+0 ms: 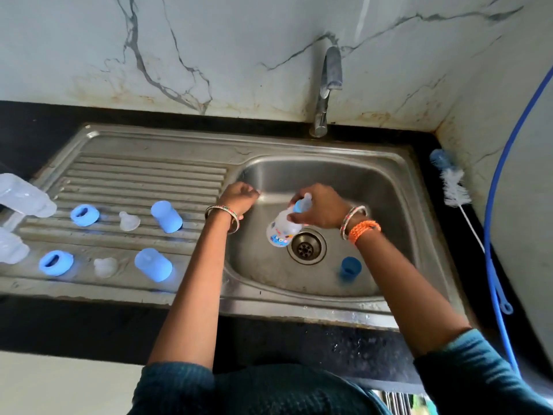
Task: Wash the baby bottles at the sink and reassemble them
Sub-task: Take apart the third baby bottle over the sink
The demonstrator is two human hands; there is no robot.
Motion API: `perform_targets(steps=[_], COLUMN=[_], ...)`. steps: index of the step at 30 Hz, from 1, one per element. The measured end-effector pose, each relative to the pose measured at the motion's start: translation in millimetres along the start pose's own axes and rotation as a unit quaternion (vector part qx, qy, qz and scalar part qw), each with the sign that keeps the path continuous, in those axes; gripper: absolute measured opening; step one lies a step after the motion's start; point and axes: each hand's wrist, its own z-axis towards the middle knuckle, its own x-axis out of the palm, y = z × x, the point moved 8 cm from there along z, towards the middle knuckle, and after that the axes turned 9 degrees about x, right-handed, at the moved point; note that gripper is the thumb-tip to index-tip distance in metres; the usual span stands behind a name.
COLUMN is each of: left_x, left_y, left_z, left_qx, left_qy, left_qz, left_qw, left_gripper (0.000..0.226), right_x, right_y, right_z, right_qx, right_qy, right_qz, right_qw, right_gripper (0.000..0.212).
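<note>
My right hand (320,206) grips a small clear baby bottle (281,230) with a printed label near its blue collar and teat, holding it tilted over the sink basin (374,187) just above the drain (306,246). My left hand (238,197) hovers at the basin's left rim with its fingers curled, holding nothing. A blue cap (350,267) lies in the basin at the front right. On the drainboard (143,172) lie two blue collar rings (84,215) (56,262), two clear teats (129,220) (104,266) and two blue caps (166,216) (153,264).
Clear bottle bodies (24,194) (12,245) lie at the drainboard's left edge. A steel tap (327,91) stands behind the basin. A white bottle brush (453,184) leans at the right wall beside a blue hose (493,235). Black countertop surrounds the sink.
</note>
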Motion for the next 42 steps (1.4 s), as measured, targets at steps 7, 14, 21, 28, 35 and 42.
perform_targets(steps=[7, 14, 21, 28, 35, 42], left_x=[23.3, 21.2, 34.3, 38.8, 35.6, 36.7], left_y=[30.8, 38.0, 34.8, -41.3, -104.8, -106.5], left_z=[-18.6, -17.7, -18.9, -24.7, -33.7, -30.5], left_qx=[-0.082, -0.083, -0.083, 0.025, 0.139, 0.126], left_qy=[0.116, 0.119, 0.152, 0.163, 0.152, 0.133], left_qz=[-0.016, -0.029, 0.002, -0.210, -0.254, -0.258], left_qw=[0.990, 0.989, 0.985, 0.964, 0.945, 0.948], left_gripper=[0.017, 0.012, 0.007, 0.010, 0.010, 0.015], right_x=[133.7, 149.3, 93.2, -11.5, -54.6, -56.8], right_y=[9.9, 0.1, -16.7, 28.0, 43.3, 22.5], right_z=[9.7, 10.7, 17.2, -6.3, -42.5, -42.2], right_qx=[-0.026, -0.018, 0.074, 0.077, 0.048, 0.035], right_qy=[0.111, 0.128, 0.017, -0.048, 0.011, 0.094], right_qz=[-0.161, -0.146, 0.024, 0.426, 0.581, 0.635], right_qw=[0.980, 0.981, 0.997, 0.900, 0.812, 0.766], right_gripper=[0.039, 0.045, 0.037, 0.032, 0.037, 0.028])
